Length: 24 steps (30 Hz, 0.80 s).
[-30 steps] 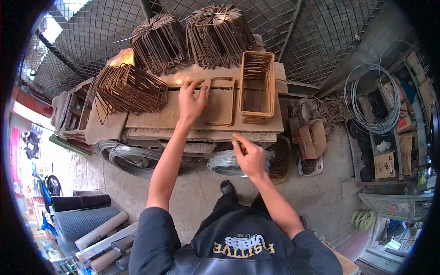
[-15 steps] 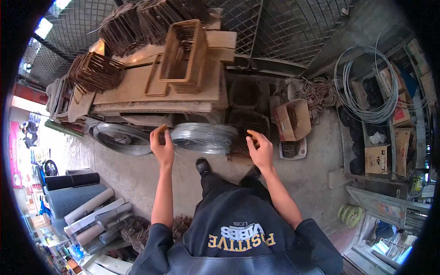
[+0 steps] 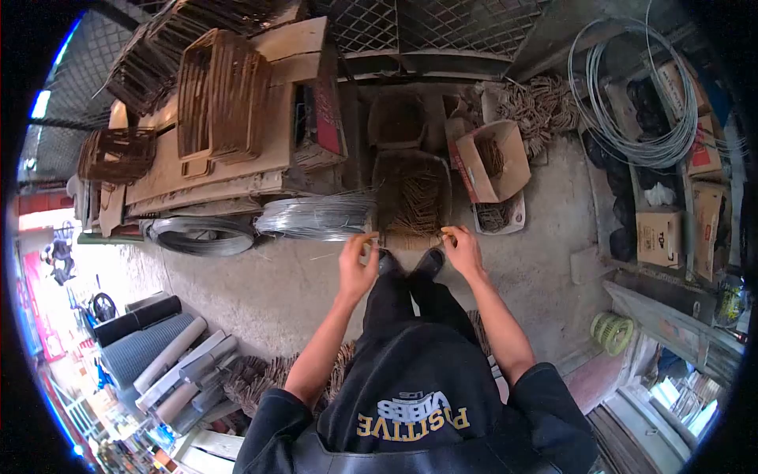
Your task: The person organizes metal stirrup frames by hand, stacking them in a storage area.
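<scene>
My left hand [image 3: 359, 265] is raised near the front left corner of a dark bin [image 3: 378, 170], fingers half curled and thumb apart. My right hand [image 3: 464, 253] is near the bin's front right corner, its fingers bent with a gap to the thumb. Orange covers the fingertips of both hands. Neither hand shows anything in its grasp; whether the fingertips touch the bin cannot be made out. Bent rusty wire pieces [image 3: 420, 201] lie inside the bin. Left of my left hand sits a silvery wire coil [image 3: 316, 218].
Rusty rectangular frames [image 3: 225, 95] are stacked on a board-topped table [image 3: 260, 162]. Another wire coil [image 3: 201, 235] is below it. To the right stand an open cardboard box [image 3: 505, 162] and shelves with hanging wire loops [image 3: 632, 154]. Mesh rolls [image 3: 146, 347] lie at lower left.
My view and body have shifted right, from the wire coil to the bin. Both hands are now closer together before the bin; the table and coils appear farther left.
</scene>
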Available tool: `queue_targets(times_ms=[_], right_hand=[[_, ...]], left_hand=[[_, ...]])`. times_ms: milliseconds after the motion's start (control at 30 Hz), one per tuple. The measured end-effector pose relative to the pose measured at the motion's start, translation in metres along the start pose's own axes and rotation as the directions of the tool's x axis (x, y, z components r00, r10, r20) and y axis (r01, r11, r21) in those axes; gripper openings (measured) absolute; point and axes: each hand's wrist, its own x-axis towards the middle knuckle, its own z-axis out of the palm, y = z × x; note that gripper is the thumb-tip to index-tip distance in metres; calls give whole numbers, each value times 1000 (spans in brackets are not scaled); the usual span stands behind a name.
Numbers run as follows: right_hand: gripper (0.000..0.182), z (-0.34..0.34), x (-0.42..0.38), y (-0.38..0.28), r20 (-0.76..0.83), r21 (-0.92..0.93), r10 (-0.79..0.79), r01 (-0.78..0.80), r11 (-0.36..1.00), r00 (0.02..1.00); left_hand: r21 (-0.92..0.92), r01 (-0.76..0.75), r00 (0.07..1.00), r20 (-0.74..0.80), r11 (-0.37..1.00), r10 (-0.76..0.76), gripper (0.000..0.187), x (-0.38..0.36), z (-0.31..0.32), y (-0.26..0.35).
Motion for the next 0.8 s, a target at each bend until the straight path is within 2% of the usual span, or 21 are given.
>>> queue_targets(times_ms=[33,100,133,167,200,233,267,300,367,433,500,533,567,633,667,733,767,800], right_hand=[[23,7,3,12,11,-9,32,-32,999,999],[23,28,9,44,34,-26,81,-80,996,996],[21,45,14,68,-7,-42,29,-29,999,1000],[20,53,29,83,-59,-65,-40,36,997,997],[20,54,41,88,-59,-71,-40,36,997,997],[21,58,52,91,-10,-85,59,-60,995,998],[22,65,65,94,37,-101,155,-151,983,987],[22,77,79,104,37,-101,154,-149,984,987],[23,99,122,132,28,-99,230,-226,969,973],[23,136,175,182,15,-95,155,-153,984,988],[23,182,226,230,8,-75,88,-88,993,996],[24,201,251,251,-46,-133,49,-55,990,998],[24,219,276,270,-100,-191,4,-23,981,995],[25,236,314,279,-80,-242,32,-51,969,996],[27,243,332,279,-63,-297,61,-77,952,996],[28,263,369,294,-115,-271,20,-50,961,993],[30,274,381,304,-161,-250,-6,-35,968,987],[30,286,396,317,-172,-245,-13,-30,969,985]], left_hand=[[-1,6,1000,17,1000,-6,22,-1,16,-15],[36,67,934,350,997,-75,24,-8,48,-49],[34,82,928,362,996,-89,24,-13,59,-63],[66,143,874,460,988,-157,26,-6,75,-79],[108,200,805,549,974,-226,28,0,90,-94],[105,202,805,548,974,-226,28,5,104,-109],[178,223,778,560,958,-285,29,12,119,-126],[251,241,748,567,938,-344,30,15,134,-148],[212,271,757,556,939,-344,31,28,174,-204],[180,314,757,544,932,-361,31,31,217,-261],[251,271,774,518,929,-365,32,34,261,-315],[243,430,652,583,870,-485,31,51,269,-313],[246,427,655,580,870,-485,31,62,290,-341],[283,425,599,624,860,-502,30,71,339,-421],[285,420,608,616,862,-500,30,60,379,-484],[66,364,869,335,929,-364,29,70,439,-612],[68,360,872,332,931,-361,29,84,429,-596],[249,354,841,337,901,-424,35,105,417,-574]])
